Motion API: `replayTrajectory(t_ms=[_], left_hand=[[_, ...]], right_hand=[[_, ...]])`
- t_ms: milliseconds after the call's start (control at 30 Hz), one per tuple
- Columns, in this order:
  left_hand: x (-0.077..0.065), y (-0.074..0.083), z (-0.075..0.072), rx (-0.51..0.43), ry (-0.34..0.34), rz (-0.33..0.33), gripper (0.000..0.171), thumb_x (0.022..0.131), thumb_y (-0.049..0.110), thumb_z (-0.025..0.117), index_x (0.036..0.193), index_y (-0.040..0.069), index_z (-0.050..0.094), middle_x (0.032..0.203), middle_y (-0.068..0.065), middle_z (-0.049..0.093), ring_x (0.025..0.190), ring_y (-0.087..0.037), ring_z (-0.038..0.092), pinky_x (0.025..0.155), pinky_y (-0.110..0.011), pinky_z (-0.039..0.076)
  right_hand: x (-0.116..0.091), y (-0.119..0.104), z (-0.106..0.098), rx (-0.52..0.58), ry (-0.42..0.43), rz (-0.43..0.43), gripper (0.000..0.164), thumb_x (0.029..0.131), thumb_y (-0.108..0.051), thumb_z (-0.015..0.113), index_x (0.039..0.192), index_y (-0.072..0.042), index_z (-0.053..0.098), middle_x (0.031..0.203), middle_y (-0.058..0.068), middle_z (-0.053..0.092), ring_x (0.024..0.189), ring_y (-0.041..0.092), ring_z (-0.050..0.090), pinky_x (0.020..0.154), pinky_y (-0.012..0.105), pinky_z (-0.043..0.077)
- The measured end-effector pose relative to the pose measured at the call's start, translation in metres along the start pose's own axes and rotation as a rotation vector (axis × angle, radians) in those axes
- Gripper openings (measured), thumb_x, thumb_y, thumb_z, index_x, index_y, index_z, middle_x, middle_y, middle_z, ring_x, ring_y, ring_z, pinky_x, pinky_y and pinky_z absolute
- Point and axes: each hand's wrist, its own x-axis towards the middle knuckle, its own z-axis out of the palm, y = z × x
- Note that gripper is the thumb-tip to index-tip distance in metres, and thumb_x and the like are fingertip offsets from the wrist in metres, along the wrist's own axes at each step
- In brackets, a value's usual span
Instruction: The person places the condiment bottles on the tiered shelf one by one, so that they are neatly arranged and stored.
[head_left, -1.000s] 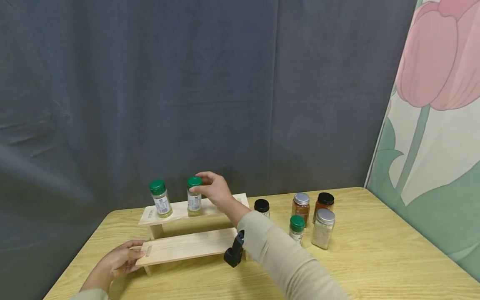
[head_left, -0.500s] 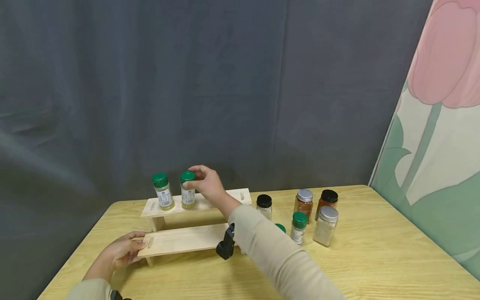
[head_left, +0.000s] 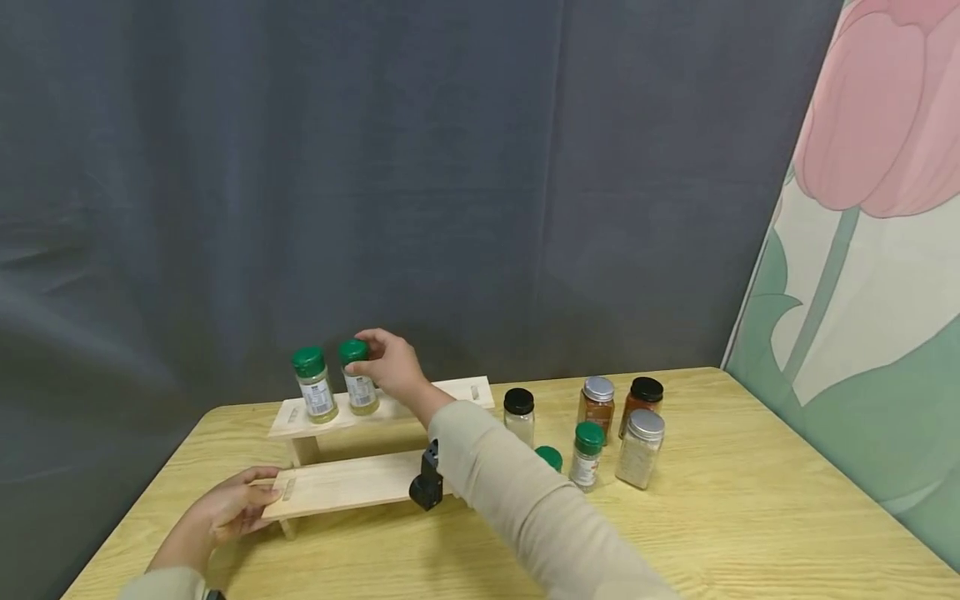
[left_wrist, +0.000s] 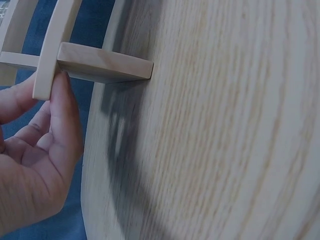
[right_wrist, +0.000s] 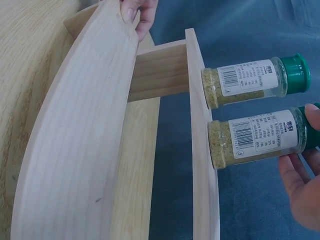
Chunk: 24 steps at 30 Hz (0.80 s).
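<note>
My right hand (head_left: 393, 367) pinches a green-capped spice jar (head_left: 361, 392) near its cap, with the jar upright on the upper shelf of a two-tier wooden rack (head_left: 345, 487). Just left of it on that shelf stands a matching spice jar (head_left: 318, 395). In the right wrist view, a narrow gap separates the held jar (right_wrist: 255, 139) from the other jar (right_wrist: 247, 81); both have white barcode labels and yellowish contents. At the rack's left end, my left hand (head_left: 232, 507) grips the lower shelf's end. The left wrist view has its thumb and a finger (left_wrist: 62, 115) on either side of that board.
Right of the rack stand a black-lidded jar (head_left: 519, 421), two green-capped jars, one partly behind the sleeve, a silver-lidded reddish jar (head_left: 597, 410), a black-lidded red jar (head_left: 643, 400) and a silver-lidded pale jar (head_left: 640, 454). A dark curtain (head_left: 450, 167) hangs behind the table (head_left: 750, 500).
My right hand has slid the held spice jar leftward along the upper shelf, closer to the other jar. My left hand keeps its grip on the rack. The head view has shifted slightly.
</note>
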Motion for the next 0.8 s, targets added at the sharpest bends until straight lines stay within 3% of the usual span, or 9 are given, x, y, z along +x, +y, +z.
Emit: replayTrajectory(t_ms=[233,433,567,800], left_hand=[[-0.003,-0.003,-0.002,-0.009,-0.041,0.009,0.043,0.080,0.003,0.056,0.115,-0.008,0.032,0.083,-0.004,0.056,0.072,-0.016,0.059,0.064,-0.027,0.048],[0.002,-0.001,-0.001,-0.017,-0.029,0.020,0.056,0.080,0.002,0.057,0.119,-0.015,0.020,0.083,-0.003,0.056,0.073,-0.016,0.060,0.064,-0.027,0.048],[0.003,0.000,0.003,0.010,0.016,0.009,0.064,0.081,-0.001,0.053,0.124,-0.018,0.009,0.079,-0.004,0.058,0.070,-0.016,0.060,0.062,-0.027,0.049],[-0.002,0.004,0.007,0.076,0.123,-0.028,0.064,0.081,-0.002,0.052,0.126,-0.016,0.010,0.077,-0.004,0.058,0.070,-0.015,0.059,0.062,-0.028,0.048]], right_hand=[[-0.005,-0.002,0.002,-0.008,0.029,0.006,0.044,0.071,-0.007,0.070,0.111,-0.008,0.054,0.090,-0.001,0.058,0.080,0.011,0.053,0.062,0.024,0.045],[-0.010,-0.009,-0.008,0.020,0.052,-0.006,0.041,0.073,-0.009,0.068,0.111,-0.009,0.054,0.098,0.004,0.058,0.089,0.014,0.053,0.068,0.025,0.046],[-0.015,-0.010,-0.017,0.020,0.063,-0.009,0.041,0.073,-0.009,0.068,0.111,-0.008,0.053,0.103,0.007,0.057,0.092,0.016,0.053,0.071,0.025,0.045],[-0.025,-0.013,-0.031,0.049,0.061,-0.019,0.040,0.074,-0.011,0.067,0.111,-0.007,0.053,0.107,0.009,0.056,0.093,0.017,0.053,0.074,0.026,0.044]])
